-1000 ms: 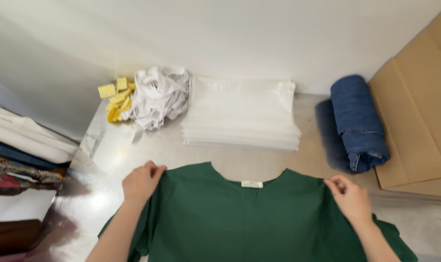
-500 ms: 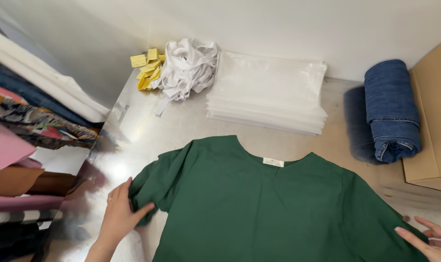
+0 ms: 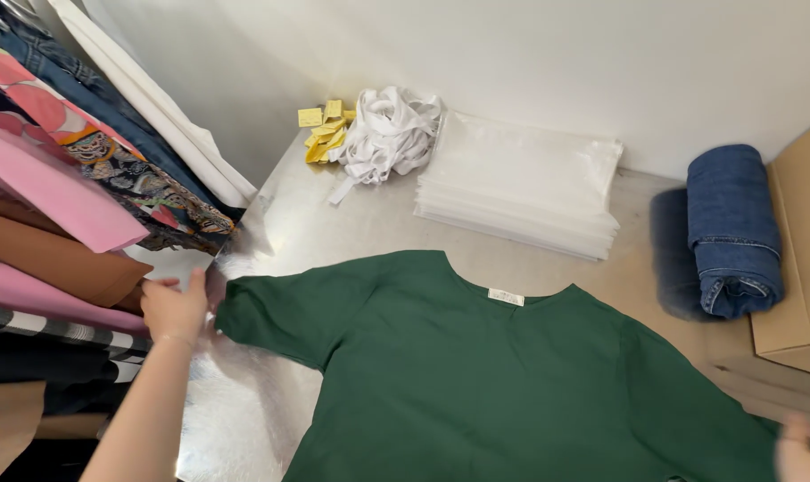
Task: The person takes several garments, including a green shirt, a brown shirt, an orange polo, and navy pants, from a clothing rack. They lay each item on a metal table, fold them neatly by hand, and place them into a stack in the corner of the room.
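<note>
Steel-grey and shiny, the metal table (image 3: 280, 223) spreads under everything you work on. Across its near half lies the green shirt (image 3: 476, 375), flat and face up, collar toward the far wall and sleeves spread left and right. To the left, a stack of folded clothes (image 3: 57, 232) in pink, brown and patterned cloth overhangs the table edge. On the far side sits a pile of clear plastic bags (image 3: 521, 183). At the right, a roll of blue denim (image 3: 733, 230) rests just beside a cardboard box (image 3: 802, 259). Far left of the bags, you see a tangle of white ribbon (image 3: 385, 134) touching some yellow tags (image 3: 323, 134). Your left hand (image 3: 175, 308) rests at the cuff of the shirt's left sleeve, fingers loose and spread, not clenched. Your right hand (image 3: 802, 446) shows only partly at the near right corner, by the other sleeve; you cannot tell its grip.
</note>
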